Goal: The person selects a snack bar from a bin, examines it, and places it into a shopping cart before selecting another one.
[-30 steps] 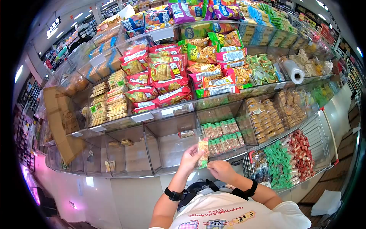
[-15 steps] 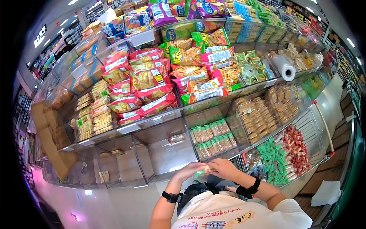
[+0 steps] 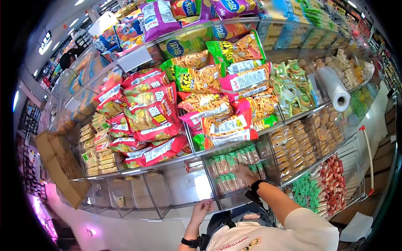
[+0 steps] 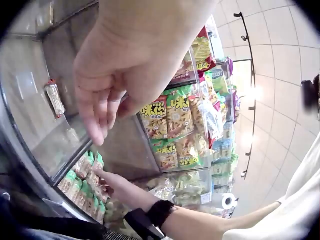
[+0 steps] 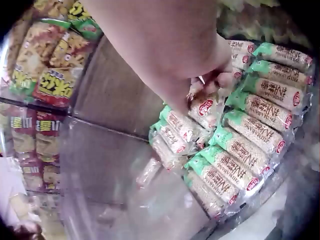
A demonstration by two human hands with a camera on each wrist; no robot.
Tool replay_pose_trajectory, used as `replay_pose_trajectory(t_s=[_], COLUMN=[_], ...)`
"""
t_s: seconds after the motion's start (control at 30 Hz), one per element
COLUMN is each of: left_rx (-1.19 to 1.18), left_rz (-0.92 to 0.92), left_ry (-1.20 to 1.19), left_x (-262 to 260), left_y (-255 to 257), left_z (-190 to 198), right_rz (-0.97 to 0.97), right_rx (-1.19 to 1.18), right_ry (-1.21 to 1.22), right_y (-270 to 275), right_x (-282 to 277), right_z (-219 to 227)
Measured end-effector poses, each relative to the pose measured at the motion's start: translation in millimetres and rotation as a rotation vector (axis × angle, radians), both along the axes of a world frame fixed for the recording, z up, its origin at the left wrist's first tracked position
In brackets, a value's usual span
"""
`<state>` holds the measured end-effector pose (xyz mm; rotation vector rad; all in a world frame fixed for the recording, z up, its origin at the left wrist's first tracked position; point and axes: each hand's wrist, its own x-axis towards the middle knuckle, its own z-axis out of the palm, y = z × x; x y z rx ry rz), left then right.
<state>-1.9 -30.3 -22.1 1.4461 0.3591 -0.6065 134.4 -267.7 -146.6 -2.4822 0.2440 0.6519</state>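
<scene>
My right hand (image 3: 248, 175) reaches into a clear-walled bin of wrapped snack bars (image 3: 226, 184) with green-ended wrappers. In the right wrist view its fingers pinch one snack bar (image 5: 205, 107) above the back row; the hand covers part of this bar. A front row of bars (image 5: 255, 130) lies side by side nearer the bin's front. My left hand (image 3: 202, 209) hangs by the front edge of the bins, holding nothing. Its fingers are loosely bent in the left wrist view, near a neighbouring bin where a lone red-ended packet (image 4: 55, 99) lies.
Big snack bags (image 3: 153, 111) crowd the shelf above. To the right are packed brown biscuits (image 3: 291, 144) and a roll of plastic bags (image 3: 335, 88). A shopping cart (image 3: 364, 161) with green and red wrapped sweets stands at lower right; cardboard (image 3: 58, 163) leans at left.
Both hands were together on a snack bar in front of the bins. They have since parted: the right has moved forward into the bar bin, while the left has let go.
</scene>
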Motion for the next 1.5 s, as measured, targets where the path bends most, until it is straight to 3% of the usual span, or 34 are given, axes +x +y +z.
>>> replay_pose_trajectory(t_s=[0.1,0.2,0.23,0.33,0.47,0.53,0.6,0.7,0.8,0.83,0.9,1.1,1.5], left_rx=[0.022,0.045,0.050,0.181,0.477,0.624,0.787,1.167,1.254,1.310,1.232,1.056,0.963], left_rz=[-0.001,0.059,0.064,0.016,-0.311,-0.513,-0.682,-0.836,-0.763,-0.876,-0.991,-0.890,-0.875], left_ry=[0.005,0.012,0.007,-0.013,-0.182,-0.217,-0.342,-0.537,-0.718,-0.653,-0.360,-0.396,-0.473], left_x=[-0.2,2.2,3.9,13.9,44.4,64.8,81.8,96.0,111.6,120.9,141.6,147.2,158.2], left_y=[-5.9,-13.1,-15.5,-30.4,-60.1,-75.6,-91.6,-107.8,-109.9,-110.2,-111.4,-89.2,-79.8], left_z=[1.8,7.8,9.4,14.8,31.3,27.2,15.5,-32.0,-88.1,-100.3,-114.5,-134.2,-139.5], right_rz=[-0.002,-0.129,-0.083,-0.030,-0.119,-0.071,-0.034,-0.056,-0.109,-0.134,-0.181,-0.308,-0.493], right_rx=[-0.093,-0.235,-0.140,-0.225,-0.053,0.000,0.060,0.225,0.373,0.410,0.477,0.629,0.919], right_ry=[-0.058,-0.105,-0.232,-0.326,-0.162,-0.240,-0.290,-0.214,-0.113,-0.094,-0.063,0.018,0.153], right_y=[10.0,26.5,29.5,42.3,37.5,33.5,28.3,19.0,13.9,13.4,13.6,13.1,22.7], right_x=[21.2,31.8,35.8,36.5,33.7,32.3,30.3,23.9,17.2,16.9,18.7,24.9,27.5], right_z=[-21.9,-37.4,-9.8,-14.7,-45.2,-53.6,-59.3,-52.7,-45.8,-45.6,-44.5,-43.6,-40.3])
